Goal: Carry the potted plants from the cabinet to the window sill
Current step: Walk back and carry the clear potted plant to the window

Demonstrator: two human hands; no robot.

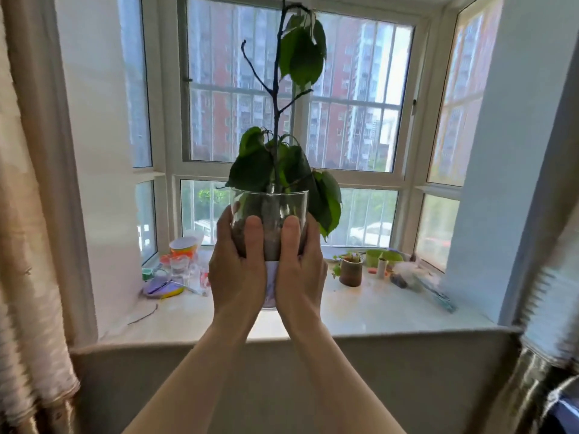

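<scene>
A clear glass pot [271, 208] holds soil and a tall thin stem with drooping green leaves [300, 54]. I hold it up in the air in front of the window, above the pale window sill [360, 311]. My left hand [238, 270] wraps its left side and my right hand [299, 270] its right side, both thumbs pressed on the glass. The pot's bottom is hidden behind my hands. A small brown pot with a little plant [351, 270] stands on the sill to the right.
Clutter sits on the sill's left: a cup [183, 245], jars and a purple dish [161, 288]. Green containers [380, 256] and plastic bags lie at the right. Curtains [28, 214] hang on both sides. A twig [144, 314] lies on the sill's near left.
</scene>
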